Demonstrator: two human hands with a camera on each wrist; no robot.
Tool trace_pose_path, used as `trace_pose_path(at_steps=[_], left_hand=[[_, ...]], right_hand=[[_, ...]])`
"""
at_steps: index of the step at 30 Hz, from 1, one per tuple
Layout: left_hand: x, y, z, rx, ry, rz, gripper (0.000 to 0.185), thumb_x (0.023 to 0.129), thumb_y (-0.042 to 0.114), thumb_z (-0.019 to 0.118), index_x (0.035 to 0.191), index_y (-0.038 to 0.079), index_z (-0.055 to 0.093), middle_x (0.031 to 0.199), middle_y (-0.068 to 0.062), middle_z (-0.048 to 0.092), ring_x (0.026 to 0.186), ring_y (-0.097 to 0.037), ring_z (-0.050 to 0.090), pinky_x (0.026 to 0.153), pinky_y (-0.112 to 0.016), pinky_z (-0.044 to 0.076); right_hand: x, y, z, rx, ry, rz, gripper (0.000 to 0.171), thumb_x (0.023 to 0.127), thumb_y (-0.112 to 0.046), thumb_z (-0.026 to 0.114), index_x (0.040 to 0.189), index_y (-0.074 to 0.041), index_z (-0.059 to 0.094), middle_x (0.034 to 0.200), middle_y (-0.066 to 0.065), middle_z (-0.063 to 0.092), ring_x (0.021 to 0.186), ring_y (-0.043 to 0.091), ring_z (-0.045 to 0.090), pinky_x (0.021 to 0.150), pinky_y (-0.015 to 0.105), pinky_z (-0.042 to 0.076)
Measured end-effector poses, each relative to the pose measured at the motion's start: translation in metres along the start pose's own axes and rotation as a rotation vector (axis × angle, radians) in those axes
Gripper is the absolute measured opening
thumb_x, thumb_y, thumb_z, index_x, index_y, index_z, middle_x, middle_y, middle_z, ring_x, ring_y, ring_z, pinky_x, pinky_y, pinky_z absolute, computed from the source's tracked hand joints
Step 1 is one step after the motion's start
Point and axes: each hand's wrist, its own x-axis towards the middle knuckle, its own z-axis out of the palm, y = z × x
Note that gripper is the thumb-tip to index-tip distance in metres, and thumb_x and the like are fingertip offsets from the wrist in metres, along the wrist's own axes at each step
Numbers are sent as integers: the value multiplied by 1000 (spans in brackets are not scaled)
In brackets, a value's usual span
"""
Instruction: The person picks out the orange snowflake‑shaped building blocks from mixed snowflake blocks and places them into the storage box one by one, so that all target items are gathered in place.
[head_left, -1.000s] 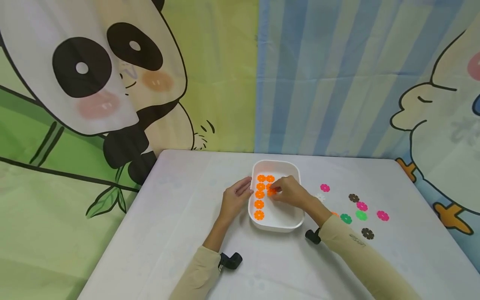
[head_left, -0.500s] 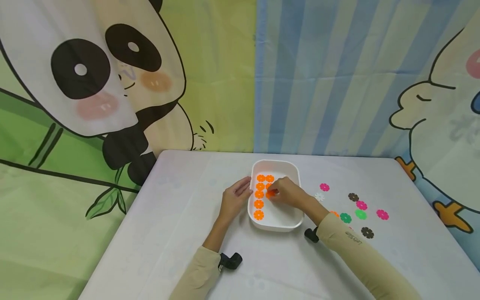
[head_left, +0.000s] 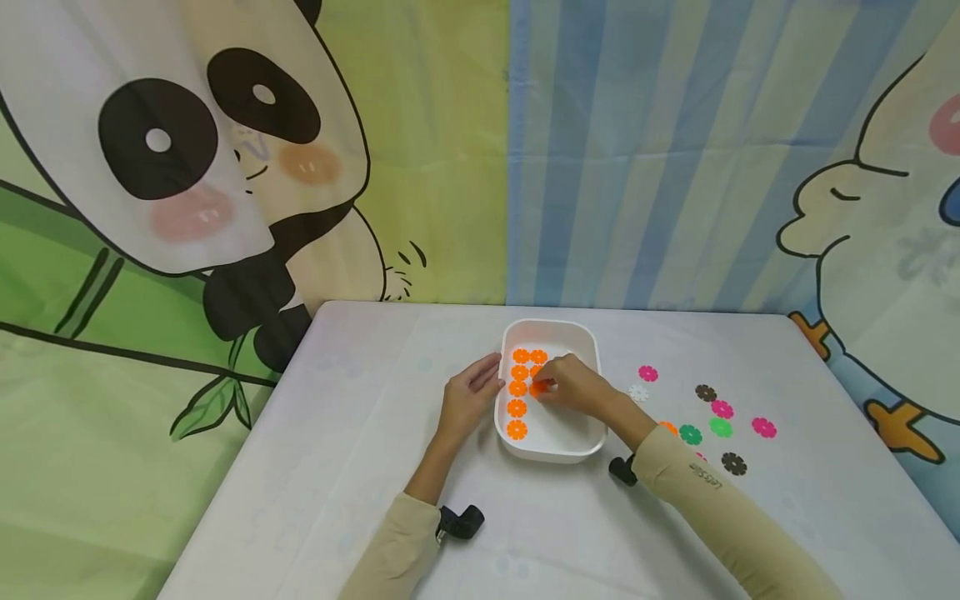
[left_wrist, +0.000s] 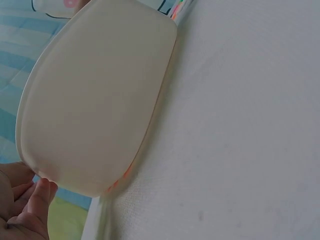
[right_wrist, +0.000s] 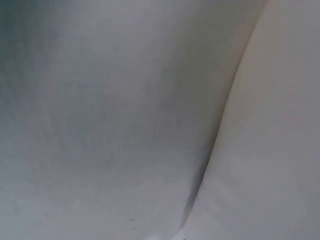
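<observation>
A white rectangular tray (head_left: 570,442) stands on the table. Flat orange flower-shaped discs (head_left: 517,408) lie inside it, several in a left column and others starting a second column. My left hand (head_left: 468,400) touches the tray's left side with fairly straight fingers; the left wrist view shows its fingertips (left_wrist: 45,187) against the outer wall. Reaching over the tray's right rim, my right hand (head_left: 576,385) pinches an orange flower-shaped disc (head_left: 536,389) low on the tray floor, in the second column. Its fingers partly cover that disc. The right wrist view shows only white surfaces, no hand.
Right of the tray, loose flower-shaped discs are scattered on the white table (head_left: 360,400): pink (head_left: 764,427), brown (head_left: 734,463), dark green (head_left: 691,434), light green (head_left: 721,427), white (head_left: 638,393) and orange (head_left: 668,429). A printed cloth (head_left: 435,167) hangs behind the table.
The right hand has shifted very slightly, with the pinched orange disc settling a little lower and left in the second column. The left hand stays at the tray's side.
</observation>
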Motion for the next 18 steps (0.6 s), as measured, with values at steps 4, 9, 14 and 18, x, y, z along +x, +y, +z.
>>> trace_pose_path(at_steps=[4,9,14,18], left_hand=[[0,-1,0,-7,-6,6,43,91,1,66,133,4,58,134,-7,59,122,-21,57,92,-24,51],[0,-1,1,-8,-8,4,44,91,1,66,134,3,58,135,-9,59,122,-21,57,93,-24,51],[-1,-1,1,14,-4,3,43,91,2,66,134,4,58,134,-7,59,121,-19,58,92,-24,51],[0,-1,0,15,0,18,42,91,1,66,133,3,59,134,-8,59,121,-20,58,93,-24,51]], right_hand=[[-2,-1,-2,17,40,1,21,80,-7,81,99,-1,75,91,8,74,81,22,68,78,32,59],[-11,-2,-11,122,126,32,28,79,-7,82,103,2,73,98,14,73,89,27,70,80,39,60],[-31,0,-31,172,215,41,29,78,-6,82,105,0,73,100,12,73,90,29,71,77,42,60],[-54,6,-49,135,272,55,30,76,-8,84,105,-3,74,100,10,73,89,27,71,76,42,60]])
